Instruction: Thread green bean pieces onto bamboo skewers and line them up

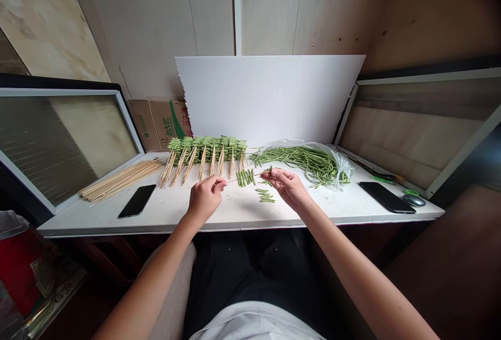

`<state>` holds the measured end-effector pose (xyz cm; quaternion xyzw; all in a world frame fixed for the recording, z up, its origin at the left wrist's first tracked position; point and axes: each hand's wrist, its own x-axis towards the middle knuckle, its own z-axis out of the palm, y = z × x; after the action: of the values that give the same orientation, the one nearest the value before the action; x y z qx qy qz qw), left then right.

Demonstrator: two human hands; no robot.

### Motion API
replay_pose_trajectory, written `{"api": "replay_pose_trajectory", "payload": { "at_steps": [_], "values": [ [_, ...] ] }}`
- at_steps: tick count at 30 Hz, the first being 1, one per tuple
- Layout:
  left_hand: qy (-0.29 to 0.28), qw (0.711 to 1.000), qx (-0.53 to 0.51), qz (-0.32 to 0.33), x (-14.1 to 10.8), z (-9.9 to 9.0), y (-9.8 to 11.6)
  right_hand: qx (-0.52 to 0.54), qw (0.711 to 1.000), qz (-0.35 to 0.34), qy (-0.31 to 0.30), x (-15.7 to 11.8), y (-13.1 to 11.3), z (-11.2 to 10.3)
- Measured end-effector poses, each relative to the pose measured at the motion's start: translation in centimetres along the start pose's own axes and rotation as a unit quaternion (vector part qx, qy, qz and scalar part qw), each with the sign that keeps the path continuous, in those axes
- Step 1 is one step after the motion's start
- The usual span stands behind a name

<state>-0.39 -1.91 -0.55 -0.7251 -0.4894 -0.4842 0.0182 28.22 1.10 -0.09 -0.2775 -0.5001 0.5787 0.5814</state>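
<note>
Above the white table, my left hand point(206, 193) pinches one end of a thin bamboo skewer point(231, 180). Several short green bean pieces point(246, 177) are threaded side by side on its middle. My right hand point(287, 183) is closed at the skewer's other end, its fingertips around a green bean piece point(266, 171). Below and between the hands, a few loose cut bean pieces point(265, 195) lie on the table. Behind my hands stands a stack of finished bean skewers point(207, 149), their bare stick ends point(190, 165) pointing toward me.
Long uncut beans point(303, 160) lie in a clear plastic bag at the back right. Bare skewers point(121, 178) form a pile at left. A phone point(136, 201) lies left, another dark phone point(386, 197) right, near a mouse-shaped grey object point(414, 200). A white board point(270, 100) stands behind.
</note>
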Motion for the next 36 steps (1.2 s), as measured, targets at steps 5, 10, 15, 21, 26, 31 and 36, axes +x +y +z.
{"api": "replay_pose_trajectory", "payload": {
  "at_steps": [5, 10, 15, 21, 26, 31, 36],
  "values": [
    [0.004, 1.0, 0.004, -0.002, 0.1, -0.3, 0.4, 0.01, 1.0, -0.009, -0.002, 0.0, -0.1, 0.2],
    [0.004, 1.0, 0.008, -0.004, 0.1, -0.3, 0.4, 0.017, 1.0, -0.017, -0.001, -0.1, -0.1, 0.1],
    [0.01, 1.0, 0.014, 0.004, 0.0, -0.4, 0.3, 0.005, 0.999, -0.033, 0.009, -0.1, -0.1, 0.1],
    [0.021, 0.999, 0.023, 0.02, 0.1, -0.4, 0.2, -0.008, 0.999, -0.045, 0.014, -0.1, 0.0, 0.1],
    [0.038, 0.997, 0.045, 0.039, 0.0, -0.3, 0.1, -0.014, 0.999, -0.043, 0.021, -0.3, 0.1, 0.5],
    [0.051, 0.994, 0.071, 0.062, 0.0, -0.8, -0.3, -0.011, 0.999, -0.037, 0.034, -0.4, 0.8, 0.9],
    [0.047, 0.994, 0.077, 0.063, 0.3, -1.1, -0.4, -0.004, 0.999, -0.026, 0.035, -0.4, 1.4, 1.0]
  ]
}}
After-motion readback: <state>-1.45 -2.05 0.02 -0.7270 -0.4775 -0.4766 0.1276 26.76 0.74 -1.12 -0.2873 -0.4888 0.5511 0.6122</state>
